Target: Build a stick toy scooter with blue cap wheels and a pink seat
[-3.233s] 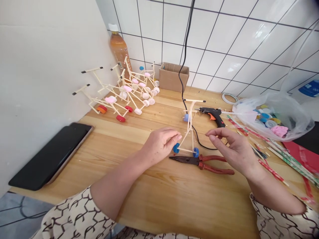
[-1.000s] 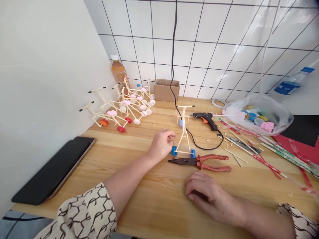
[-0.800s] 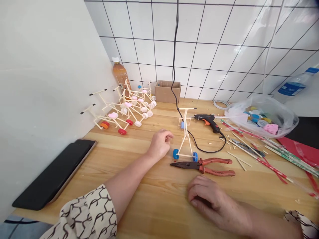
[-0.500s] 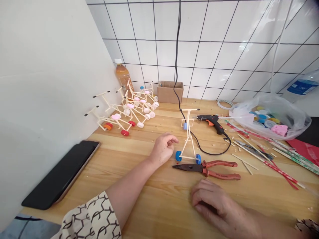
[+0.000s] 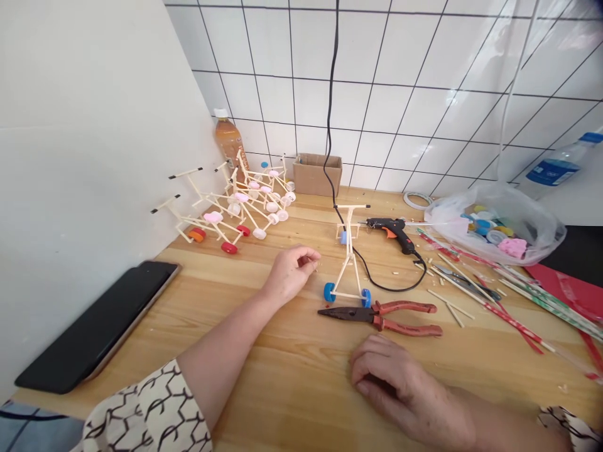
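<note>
Now a lull, it seems: the trike (image 5: 349,246) stands upright just behind the pliers (image 5: 378,316), untouched. Beside it the left hand (image 5: 289,274) is loosely curled, empty; the right hand (image 5: 406,390) rests slack on the table (image 5: 282,389) (nothing visible in it). Lifting the trike would call for a light pinch. Earlier, both hands hovered around it; the right has since dropped this side of the pliers.

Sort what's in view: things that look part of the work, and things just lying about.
Likely part of the work:
blue-wheeled stick tricycle
red-handled pliers
glue gun
loose sticks
bag of bottle caps
other stick tricycles

Probably just lying about:
black phone
bottle of amber drink
blue-capped water bottle
</note>
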The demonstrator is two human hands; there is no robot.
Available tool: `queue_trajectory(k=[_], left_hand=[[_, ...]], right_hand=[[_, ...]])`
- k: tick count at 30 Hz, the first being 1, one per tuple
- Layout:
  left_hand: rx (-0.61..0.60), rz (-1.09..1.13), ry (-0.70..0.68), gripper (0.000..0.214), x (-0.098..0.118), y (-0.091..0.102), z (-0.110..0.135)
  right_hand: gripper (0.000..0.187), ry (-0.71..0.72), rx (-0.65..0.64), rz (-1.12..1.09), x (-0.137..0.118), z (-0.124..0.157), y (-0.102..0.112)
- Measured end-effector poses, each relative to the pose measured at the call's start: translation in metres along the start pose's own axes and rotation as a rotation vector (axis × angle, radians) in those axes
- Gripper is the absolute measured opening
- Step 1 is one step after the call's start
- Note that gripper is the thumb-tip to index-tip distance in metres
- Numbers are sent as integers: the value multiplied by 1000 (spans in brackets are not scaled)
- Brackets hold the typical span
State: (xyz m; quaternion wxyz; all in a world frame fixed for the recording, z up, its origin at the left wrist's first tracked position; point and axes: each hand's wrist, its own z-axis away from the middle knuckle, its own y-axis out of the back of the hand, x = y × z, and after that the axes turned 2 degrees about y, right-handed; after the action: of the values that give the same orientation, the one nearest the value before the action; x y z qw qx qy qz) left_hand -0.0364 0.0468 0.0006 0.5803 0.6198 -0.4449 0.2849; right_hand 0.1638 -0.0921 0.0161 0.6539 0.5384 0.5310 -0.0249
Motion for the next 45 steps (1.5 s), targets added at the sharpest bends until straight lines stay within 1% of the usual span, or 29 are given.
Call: queue_trajectory(k=[7,9,13,16,18,20,25,31,33,38,42,45], left_hand=[[-91,-263,-99,4,-5,-2,-4],[-89,-329,-117,4,-6,-3,-6],[-56,-407,-154,12,-7,-4,-8],[-10,-414,-166,11,-9,-5,-9],[0,-406,-171,11,-9,-7,-9],[-15,-395,-176,11,-9,-10,-9],[-95,-406,-197,9,-8,-12,-11],[-116,-467,-193,11,-8,-10,-12],[-103,-472,-195,11,-8,-8,-11],[-5,-422,-225,13,-7,-2,-5],[2,-332,-196,9,-6,0,1],[-1,-280,-193,11,-4,0,5]], right_hand=[[14,3,20,7,3,0,-4],[13,3,24,6,4,0,-4],[13,5,29,6,3,-1,-5],[13,5,36,10,2,-1,-6],[12,-2,40,5,2,-1,-7],[12,-6,43,1,3,-1,-7],[10,2,43,2,4,0,-7],[10,0,62,8,5,-1,-8],[10,5,57,11,5,-1,-8],[9,-4,48,9,7,-1,-8],[9,-9,65,-1,6,0,-9],[8,0,74,-8,5,0,-9]])
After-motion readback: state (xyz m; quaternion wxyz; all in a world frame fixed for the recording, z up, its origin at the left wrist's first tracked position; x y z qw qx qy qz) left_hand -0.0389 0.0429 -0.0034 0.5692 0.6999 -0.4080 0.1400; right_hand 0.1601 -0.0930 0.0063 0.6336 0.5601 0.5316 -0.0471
